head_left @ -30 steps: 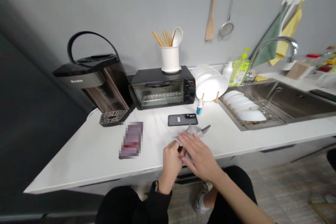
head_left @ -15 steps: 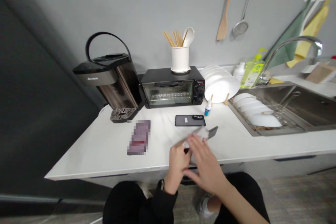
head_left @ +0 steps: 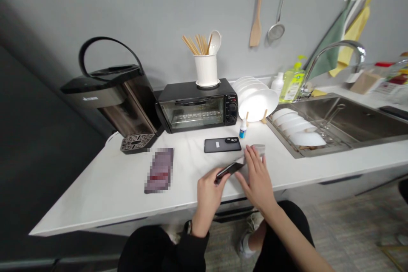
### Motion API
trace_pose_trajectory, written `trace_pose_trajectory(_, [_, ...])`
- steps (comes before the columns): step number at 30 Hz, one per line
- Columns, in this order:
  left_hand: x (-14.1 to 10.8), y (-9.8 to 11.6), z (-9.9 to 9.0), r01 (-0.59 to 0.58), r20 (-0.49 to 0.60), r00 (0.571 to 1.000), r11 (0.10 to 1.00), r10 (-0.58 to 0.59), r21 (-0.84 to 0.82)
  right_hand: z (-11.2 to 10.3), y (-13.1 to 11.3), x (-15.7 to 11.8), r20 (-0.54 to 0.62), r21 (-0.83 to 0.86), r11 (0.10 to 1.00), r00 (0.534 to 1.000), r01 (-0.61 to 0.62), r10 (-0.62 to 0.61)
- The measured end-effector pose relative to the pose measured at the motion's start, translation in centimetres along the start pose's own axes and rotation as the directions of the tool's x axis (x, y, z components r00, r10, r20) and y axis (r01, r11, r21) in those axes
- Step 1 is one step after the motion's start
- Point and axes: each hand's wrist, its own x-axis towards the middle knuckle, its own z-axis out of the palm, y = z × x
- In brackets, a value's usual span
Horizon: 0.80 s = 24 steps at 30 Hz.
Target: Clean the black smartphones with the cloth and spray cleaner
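My left hand [head_left: 208, 191] grips the near end of a dark, thin phone [head_left: 230, 171], which is tilted over the counter's front part. My right hand [head_left: 257, 176] lies on a pale grey cloth [head_left: 259, 149] at the phone's far end, its fingers pressed together on the cloth. Just behind them a dark phone case [head_left: 222, 145] with a camera cutout lies flat. A small white and blue bottle [head_left: 242, 129] stands upright behind the case. To the left, a purple item [head_left: 160, 170], partly pixelated, lies on the counter.
On the white counter [head_left: 105, 187] stand a water dispenser [head_left: 127, 106] at left and a toaster oven [head_left: 197, 108] with a utensil pot [head_left: 206, 70] on top. White plates [head_left: 258, 104] stand in a rack. The sink [head_left: 353, 125] holds bowls at right.
The phone now shows more plainly in my left hand, and my right hand has moved right, away from my left, with the cloth. The camera view has shifted.
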Motion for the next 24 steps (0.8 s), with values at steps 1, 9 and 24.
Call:
trace_pose_trajectory(1, [0.0,0.1,0.0,0.005,0.005,1.0,1.0,-0.005,-0.006,0.0,0.1,0.1,0.026,0.023,0.999,0.999,0.046,-0.047])
trace_pose_trajectory(9, [-0.2,0.1,0.1,-0.036,0.003,0.999,0.999,0.036,-0.027,0.0,0.3,0.3,0.003,0.055,0.997,0.999,0.054,-0.055])
trace_pose_trajectory(24, [-0.1,0.1,0.0,-0.004,-0.001,1.0,0.999,0.003,-0.043,0.0,1.3,-0.1,0.04,-0.046,0.998,0.999,0.037,-0.035])
